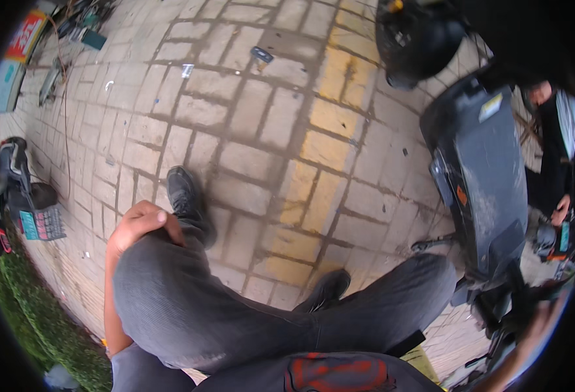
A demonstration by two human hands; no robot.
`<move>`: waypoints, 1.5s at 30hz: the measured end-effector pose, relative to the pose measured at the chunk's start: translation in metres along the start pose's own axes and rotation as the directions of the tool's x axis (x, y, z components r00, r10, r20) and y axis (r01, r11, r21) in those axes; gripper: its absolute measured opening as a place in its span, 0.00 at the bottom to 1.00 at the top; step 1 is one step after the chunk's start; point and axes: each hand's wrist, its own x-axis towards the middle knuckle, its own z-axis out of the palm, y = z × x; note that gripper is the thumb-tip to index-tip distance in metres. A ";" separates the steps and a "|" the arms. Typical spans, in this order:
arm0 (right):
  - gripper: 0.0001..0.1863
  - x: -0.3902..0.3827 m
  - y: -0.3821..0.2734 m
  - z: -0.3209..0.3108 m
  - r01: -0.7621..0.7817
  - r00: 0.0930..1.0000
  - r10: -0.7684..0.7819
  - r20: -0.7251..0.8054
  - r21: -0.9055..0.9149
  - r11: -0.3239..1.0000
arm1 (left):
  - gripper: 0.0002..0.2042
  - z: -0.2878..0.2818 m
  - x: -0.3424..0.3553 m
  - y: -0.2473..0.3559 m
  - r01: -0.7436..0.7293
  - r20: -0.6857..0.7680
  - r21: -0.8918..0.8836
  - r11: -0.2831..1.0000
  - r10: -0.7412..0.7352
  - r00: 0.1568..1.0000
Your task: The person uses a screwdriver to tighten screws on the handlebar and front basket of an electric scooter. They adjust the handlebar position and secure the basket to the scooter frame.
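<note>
right of yellow strip (326, 149), dark scooter (483, 176)

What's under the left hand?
The left hand rests on the grey-trousered left knee. The spot directly beneath the palm is covered, so whether anything lies between can't be seen.

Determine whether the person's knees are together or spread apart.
Spread apart: paving shows between the left knee, under the left hand, and the right knee.
</note>
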 end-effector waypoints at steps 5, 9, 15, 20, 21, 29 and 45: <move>0.14 -0.033 -0.041 0.190 -0.669 0.702 0.342 0.625 0.414 0.618 | 0.13 -0.045 0.066 0.041 -0.098 0.175 0.123 0.988 0.076 0.982; 0.07 0.015 -0.076 0.294 -0.592 0.542 0.279 0.793 0.124 0.796 | 0.13 -0.063 0.091 0.142 -0.325 0.266 0.219 0.920 0.265 0.927; 0.15 0.096 -0.189 0.363 -0.703 0.656 0.356 0.665 0.369 0.608 | 0.26 0.013 0.148 0.196 -0.299 0.254 0.178 0.938 0.249 0.935; 0.19 0.162 -0.249 0.413 -0.168 0.929 0.031 0.368 0.346 0.923 | 0.20 0.046 0.231 0.151 0.331 0.359 -0.347 0.877 -0.202 0.911; 0.18 0.174 -0.255 0.421 -0.018 0.941 -0.095 0.325 0.329 0.944 | 0.19 0.040 0.250 0.144 0.317 0.365 -0.442 0.839 -0.155 0.918; 0.10 0.244 -0.151 0.542 -0.348 0.906 0.331 0.263 0.020 0.937 | 0.12 -0.010 0.338 0.164 -0.011 -0.106 -0.607 0.795 -0.067 0.992; 0.14 0.289 -0.111 0.760 -0.480 0.765 0.505 0.400 -0.170 0.861 | 0.18 -0.111 0.318 0.176 -0.063 -0.206 -0.644 0.762 -0.093 0.974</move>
